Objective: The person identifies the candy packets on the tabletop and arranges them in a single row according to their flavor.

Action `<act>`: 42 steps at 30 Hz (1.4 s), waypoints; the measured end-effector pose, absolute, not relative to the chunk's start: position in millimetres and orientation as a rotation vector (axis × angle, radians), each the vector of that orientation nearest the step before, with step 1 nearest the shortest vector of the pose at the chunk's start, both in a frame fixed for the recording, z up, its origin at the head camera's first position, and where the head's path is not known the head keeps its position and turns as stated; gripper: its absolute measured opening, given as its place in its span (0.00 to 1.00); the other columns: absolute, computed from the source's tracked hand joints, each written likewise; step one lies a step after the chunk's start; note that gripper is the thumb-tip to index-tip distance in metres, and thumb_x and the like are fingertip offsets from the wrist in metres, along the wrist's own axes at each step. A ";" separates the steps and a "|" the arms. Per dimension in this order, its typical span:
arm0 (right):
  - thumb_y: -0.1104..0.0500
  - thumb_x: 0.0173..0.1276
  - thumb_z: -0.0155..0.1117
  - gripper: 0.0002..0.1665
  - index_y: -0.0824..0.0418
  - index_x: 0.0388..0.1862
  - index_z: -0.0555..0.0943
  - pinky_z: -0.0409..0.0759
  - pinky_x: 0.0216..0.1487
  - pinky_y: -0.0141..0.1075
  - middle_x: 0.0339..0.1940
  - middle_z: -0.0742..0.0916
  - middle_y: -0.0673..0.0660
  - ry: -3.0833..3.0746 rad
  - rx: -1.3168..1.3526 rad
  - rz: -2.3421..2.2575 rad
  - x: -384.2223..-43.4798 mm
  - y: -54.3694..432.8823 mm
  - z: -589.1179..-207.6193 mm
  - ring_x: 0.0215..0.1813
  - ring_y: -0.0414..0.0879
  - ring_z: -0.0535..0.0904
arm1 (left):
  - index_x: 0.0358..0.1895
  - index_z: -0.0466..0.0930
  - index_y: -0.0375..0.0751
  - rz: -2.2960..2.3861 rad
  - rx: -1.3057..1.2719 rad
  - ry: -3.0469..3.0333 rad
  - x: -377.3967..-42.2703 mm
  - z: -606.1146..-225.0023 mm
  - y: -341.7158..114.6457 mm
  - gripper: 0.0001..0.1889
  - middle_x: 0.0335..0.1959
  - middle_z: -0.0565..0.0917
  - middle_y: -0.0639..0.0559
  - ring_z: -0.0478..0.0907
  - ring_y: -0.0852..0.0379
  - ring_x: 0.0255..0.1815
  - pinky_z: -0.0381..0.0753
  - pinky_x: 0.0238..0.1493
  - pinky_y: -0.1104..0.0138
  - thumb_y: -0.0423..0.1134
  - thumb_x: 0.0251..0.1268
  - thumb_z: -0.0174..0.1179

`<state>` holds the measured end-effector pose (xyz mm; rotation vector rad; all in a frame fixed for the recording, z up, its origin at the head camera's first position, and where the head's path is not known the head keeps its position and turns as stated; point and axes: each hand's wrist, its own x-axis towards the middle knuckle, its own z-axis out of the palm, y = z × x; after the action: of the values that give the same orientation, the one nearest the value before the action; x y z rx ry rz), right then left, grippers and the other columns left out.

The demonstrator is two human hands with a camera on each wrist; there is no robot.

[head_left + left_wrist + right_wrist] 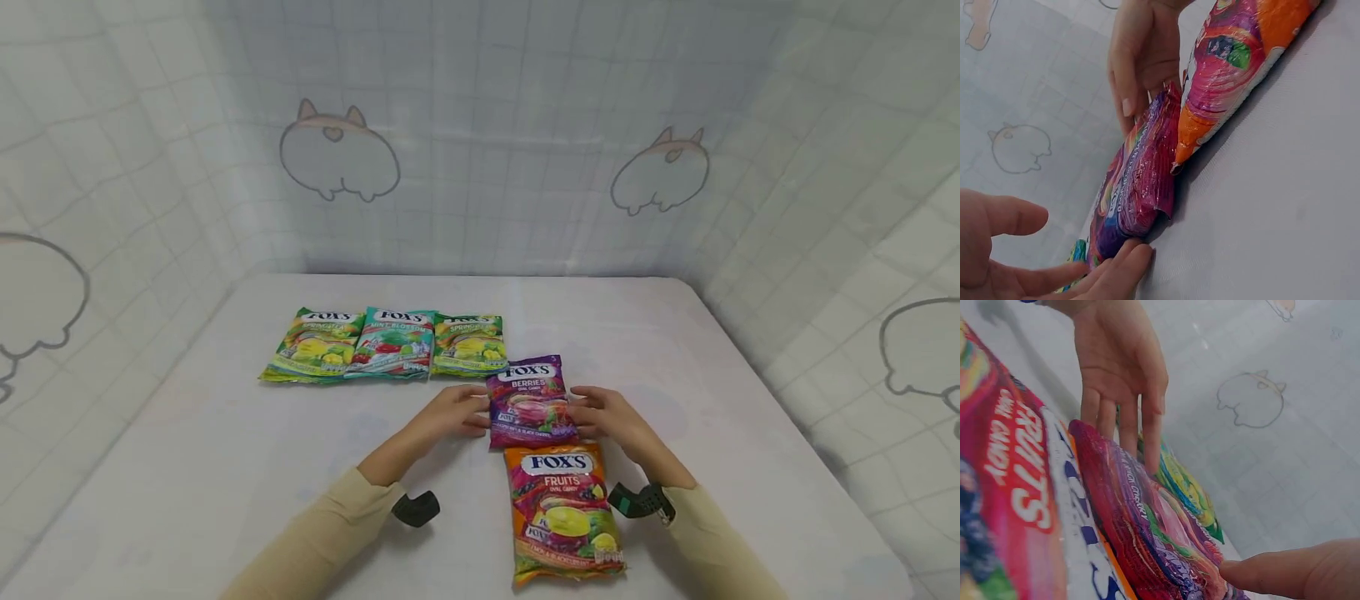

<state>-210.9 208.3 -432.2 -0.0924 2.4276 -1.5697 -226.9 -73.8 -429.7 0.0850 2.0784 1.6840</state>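
A purple candy bag marked Berries (528, 406) lies face up on the table, between both hands. My left hand (448, 414) touches its left edge with fairly straight fingers; in the left wrist view the thumb stands apart from the bag. From the other side, my right hand (613, 422) touches the right edge with extended fingers, and in the right wrist view one digit (1272, 570) meets the wrapper. Just below the purple bag lies an orange candy bag marked Fruits (562, 521), its top edge against the purple one's bottom edge.
Farther back on the left, a row holds a yellow-green bag (315, 346), a teal Mint Blossom bag (393, 343) and another yellow-green bag (470, 345), whose corner meets the purple bag. The white table (225, 467) is enclosed by grid-patterned fabric (510, 192).
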 end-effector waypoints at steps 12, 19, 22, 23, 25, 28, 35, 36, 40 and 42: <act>0.51 0.67 0.65 0.42 0.71 0.71 0.61 0.79 0.52 0.49 0.58 0.78 0.69 2.331 -0.024 -1.568 -223.6 195.3 -432.5 0.52 0.58 0.79 | 0.68 0.60 0.25 1.835 0.018 1.845 -231.9 -434.3 -68.2 0.26 0.56 0.75 0.33 0.77 0.43 0.51 0.80 0.49 0.55 0.38 0.75 0.50; 0.51 0.66 0.66 0.43 0.70 0.72 0.61 0.78 0.52 0.52 0.62 0.75 0.72 2.395 -0.063 -1.533 -201.8 194.7 -422.8 0.56 0.62 0.77 | 0.70 0.59 0.29 1.830 0.062 1.851 -213.1 -430.3 -66.3 0.28 0.58 0.75 0.34 0.77 0.41 0.55 0.79 0.51 0.54 0.39 0.74 0.51; 0.50 0.66 0.67 0.43 0.67 0.72 0.61 0.79 0.51 0.52 0.63 0.74 0.71 2.448 -0.088 -1.517 -190.9 194.7 -418.5 0.59 0.64 0.74 | 0.72 0.57 0.32 1.839 0.123 1.878 -202.2 -427.6 -66.9 0.29 0.58 0.75 0.32 0.77 0.40 0.55 0.79 0.50 0.53 0.39 0.73 0.53; 0.50 0.66 0.67 0.42 0.65 0.72 0.61 0.79 0.50 0.51 0.64 0.74 0.71 2.457 -0.100 -1.523 -188.0 194.2 -417.2 0.60 0.64 0.74 | 0.72 0.57 0.33 1.846 0.140 1.898 -199.2 -426.9 -67.3 0.29 0.58 0.75 0.32 0.77 0.40 0.54 0.80 0.50 0.53 0.39 0.72 0.53; 0.52 0.66 0.67 0.41 0.61 0.73 0.61 0.80 0.50 0.50 0.63 0.74 0.70 2.450 -0.133 -1.563 -183.2 191.9 -414.2 0.59 0.63 0.74 | 0.71 0.58 0.36 1.864 0.173 1.962 -193.4 -424.4 -69.3 0.29 0.57 0.76 0.32 0.79 0.40 0.52 0.81 0.48 0.53 0.38 0.71 0.55; 0.54 0.67 0.66 0.41 0.57 0.74 0.59 0.81 0.49 0.48 0.64 0.74 0.69 2.381 -0.212 -1.667 -180.2 184.9 -409.8 0.56 0.60 0.77 | 0.70 0.61 0.39 1.920 0.196 2.071 -187.1 -419.3 -74.9 0.29 0.56 0.77 0.34 0.80 0.42 0.50 0.82 0.45 0.54 0.36 0.69 0.57; 0.57 0.70 0.63 0.41 0.53 0.76 0.54 0.81 0.48 0.45 0.63 0.76 0.67 2.281 -0.398 -1.804 -186.2 165.3 -400.7 0.53 0.56 0.79 | 0.69 0.63 0.46 2.043 0.214 2.231 -182.7 -408.0 -95.3 0.28 0.55 0.79 0.40 0.80 0.46 0.48 0.83 0.42 0.58 0.34 0.68 0.58; 0.57 0.70 0.63 0.41 0.52 0.76 0.54 0.81 0.48 0.45 0.63 0.77 0.66 2.269 -0.412 -1.815 -187.7 162.9 -400.1 0.54 0.57 0.79 | 0.70 0.63 0.47 2.052 0.229 2.248 -182.8 -407.1 -98.2 0.28 0.55 0.79 0.40 0.80 0.46 0.49 0.83 0.42 0.58 0.33 0.68 0.59; 0.57 0.69 0.63 0.43 0.50 0.77 0.54 0.81 0.49 0.45 0.63 0.78 0.63 2.236 -0.435 -1.835 -191.5 153.7 -397.7 0.54 0.56 0.79 | 0.71 0.63 0.49 2.040 0.282 2.322 -183.8 -407.4 -110.0 0.30 0.56 0.78 0.40 0.79 0.46 0.49 0.83 0.42 0.60 0.32 0.67 0.60; 0.57 0.69 0.64 0.43 0.48 0.77 0.54 0.80 0.50 0.46 0.63 0.78 0.62 2.212 -0.429 -1.847 -192.8 149.9 -397.1 0.54 0.56 0.79 | 0.71 0.63 0.51 2.034 0.292 2.338 -184.0 -408.2 -115.4 0.31 0.56 0.78 0.40 0.79 0.46 0.50 0.83 0.42 0.60 0.32 0.67 0.60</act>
<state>-192.8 149.9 -397.1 -0.4294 2.2121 -1.8469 -184.0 -115.4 -408.2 0.2921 2.3379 2.0335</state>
